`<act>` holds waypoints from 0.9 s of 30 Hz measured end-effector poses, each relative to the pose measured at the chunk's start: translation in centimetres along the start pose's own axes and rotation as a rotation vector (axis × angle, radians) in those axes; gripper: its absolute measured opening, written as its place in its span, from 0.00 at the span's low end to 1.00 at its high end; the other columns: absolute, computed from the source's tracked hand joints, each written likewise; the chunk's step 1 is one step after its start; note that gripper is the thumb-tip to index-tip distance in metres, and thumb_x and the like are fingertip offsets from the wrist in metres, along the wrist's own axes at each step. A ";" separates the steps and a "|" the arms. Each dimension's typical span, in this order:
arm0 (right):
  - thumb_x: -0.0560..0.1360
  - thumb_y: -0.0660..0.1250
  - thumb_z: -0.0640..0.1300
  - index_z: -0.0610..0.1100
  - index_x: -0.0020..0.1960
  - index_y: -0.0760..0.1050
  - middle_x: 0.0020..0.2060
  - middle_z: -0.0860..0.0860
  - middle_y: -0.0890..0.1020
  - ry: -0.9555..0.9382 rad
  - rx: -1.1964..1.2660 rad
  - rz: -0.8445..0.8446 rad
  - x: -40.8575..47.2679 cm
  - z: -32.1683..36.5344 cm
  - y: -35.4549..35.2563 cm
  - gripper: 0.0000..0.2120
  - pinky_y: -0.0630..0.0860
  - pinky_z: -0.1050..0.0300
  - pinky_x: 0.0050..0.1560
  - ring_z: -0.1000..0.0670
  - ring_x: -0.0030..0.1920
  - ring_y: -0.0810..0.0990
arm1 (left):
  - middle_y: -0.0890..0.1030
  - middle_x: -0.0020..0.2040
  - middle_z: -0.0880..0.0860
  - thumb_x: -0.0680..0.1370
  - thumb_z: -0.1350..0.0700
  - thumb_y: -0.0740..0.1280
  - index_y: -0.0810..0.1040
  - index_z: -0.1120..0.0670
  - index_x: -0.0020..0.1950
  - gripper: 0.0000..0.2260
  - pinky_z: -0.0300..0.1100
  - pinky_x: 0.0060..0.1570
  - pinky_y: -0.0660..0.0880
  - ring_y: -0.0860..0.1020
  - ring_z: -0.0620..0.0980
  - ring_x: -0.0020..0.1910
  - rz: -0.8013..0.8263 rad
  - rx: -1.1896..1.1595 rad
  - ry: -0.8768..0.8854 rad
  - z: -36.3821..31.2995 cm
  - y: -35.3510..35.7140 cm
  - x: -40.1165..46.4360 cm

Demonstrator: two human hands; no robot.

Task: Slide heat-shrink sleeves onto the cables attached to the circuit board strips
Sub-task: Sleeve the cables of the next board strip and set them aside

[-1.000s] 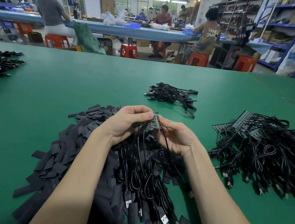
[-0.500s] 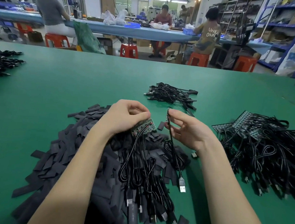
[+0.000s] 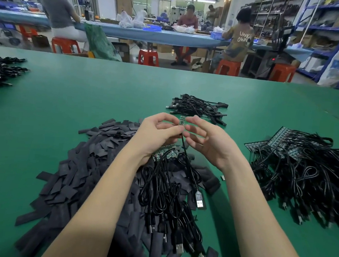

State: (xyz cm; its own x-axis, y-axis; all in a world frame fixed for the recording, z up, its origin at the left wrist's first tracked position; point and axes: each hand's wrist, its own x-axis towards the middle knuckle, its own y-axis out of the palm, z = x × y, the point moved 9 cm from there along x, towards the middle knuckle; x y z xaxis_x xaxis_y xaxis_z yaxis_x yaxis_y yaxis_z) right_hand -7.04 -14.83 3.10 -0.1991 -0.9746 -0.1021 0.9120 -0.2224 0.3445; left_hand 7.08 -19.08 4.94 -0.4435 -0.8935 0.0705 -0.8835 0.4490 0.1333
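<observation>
My left hand (image 3: 160, 133) pinches a small single circuit board (image 3: 182, 121) at its fingertips. The board's black cable (image 3: 188, 166) hangs down to a USB plug (image 3: 199, 201). A green circuit board strip (image 3: 165, 153) with several cables (image 3: 165, 201) sits under the same hand's palm. My right hand (image 3: 210, 145) is beside the small board with fingers loosely spread, its index tip at the board's top. A big pile of flat black heat-shrink sleeves (image 3: 89, 162) lies under and left of my arms.
A heap of board strips with cables (image 3: 303, 173) lies at the right. A small bundle of cables (image 3: 198, 108) sits beyond my hands, and more cables (image 3: 0, 70) at the left edge. The green table (image 3: 86, 97) stretches ahead; people work at a far bench.
The single board with its cable passed from my right fingers to my left fingertips. Both hands rose and came together, and my right fingers have spread apart.
</observation>
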 end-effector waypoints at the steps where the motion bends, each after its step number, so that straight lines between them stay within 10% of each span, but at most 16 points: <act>1: 0.78 0.70 0.42 0.46 0.52 0.84 0.46 0.49 0.85 -0.089 -0.201 -0.074 0.2 0.3 -1.0 0.05 0.80 0.62 0.41 0.54 0.39 0.84 | 0.85 0.39 0.53 0.76 0.64 0.73 0.80 0.56 0.47 0.05 0.37 0.42 0.82 0.84 0.49 0.40 -0.014 -0.036 -0.013 0.1 -0.3 0.0; 5: 0.78 0.61 0.34 0.54 0.65 0.80 0.64 0.51 0.80 -0.337 -1.264 -0.180 0.6 -0.2 -2.3 0.22 0.73 0.55 0.65 0.47 0.60 0.78 | 0.86 0.39 0.52 0.78 0.65 0.71 0.78 0.57 0.50 0.05 0.40 0.44 0.83 0.87 0.51 0.43 -0.006 -0.132 -0.046 0.5 -0.3 0.2; 9: 0.80 0.59 0.39 0.60 0.70 0.75 0.76 0.52 0.68 -0.236 -1.621 -0.039 1.6 -2.8 -2.4 0.24 0.65 0.50 0.72 0.42 0.69 0.66 | 0.86 0.38 0.51 0.78 0.65 0.71 0.78 0.57 0.50 0.05 0.37 0.42 0.81 0.86 0.49 0.41 0.002 -0.137 -0.036 0.7 -0.1 0.2; 17: 0.76 0.71 0.52 0.57 0.46 0.81 0.49 0.50 0.81 -0.197 -1.512 -0.184 1.0 -0.8 -3.3 0.01 0.77 0.50 0.56 0.44 0.56 0.77 | 0.84 0.43 0.56 0.78 0.67 0.71 0.79 0.58 0.50 0.06 0.34 0.41 0.79 0.84 0.48 0.39 0.006 -0.091 -0.053 1.1 0.0 0.3; 23: 0.75 0.73 0.51 0.53 0.40 0.74 0.45 0.52 0.82 -0.089 -1.445 -0.203 1.0 -0.8 -3.9 0.09 0.76 0.55 0.51 0.48 0.51 0.80 | 0.85 0.41 0.54 0.77 0.68 0.71 0.81 0.58 0.51 0.07 0.34 0.43 0.80 0.84 0.49 0.42 0.012 -0.068 -0.061 1.4 0.0 0.3; 27: 0.77 0.71 0.43 0.47 0.43 0.74 0.41 0.49 0.85 -0.115 -0.893 -0.150 0.4 0.1 -3.1 0.07 0.72 0.64 0.34 0.55 0.34 0.80 | 0.85 0.38 0.52 0.78 0.66 0.71 0.80 0.57 0.53 0.06 0.34 0.41 0.79 0.83 0.49 0.42 0.042 -0.071 -0.084 1.5 0.4 0.1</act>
State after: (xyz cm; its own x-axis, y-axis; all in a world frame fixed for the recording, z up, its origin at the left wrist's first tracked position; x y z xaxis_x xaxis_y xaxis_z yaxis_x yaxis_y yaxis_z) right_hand -9.99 -14.55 2.04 -0.3287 -0.9442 0.0222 0.8029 -0.2917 -0.5199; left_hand 6.48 -19.05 3.55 -0.4935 -0.8697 -0.0048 -0.8523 0.4825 0.2020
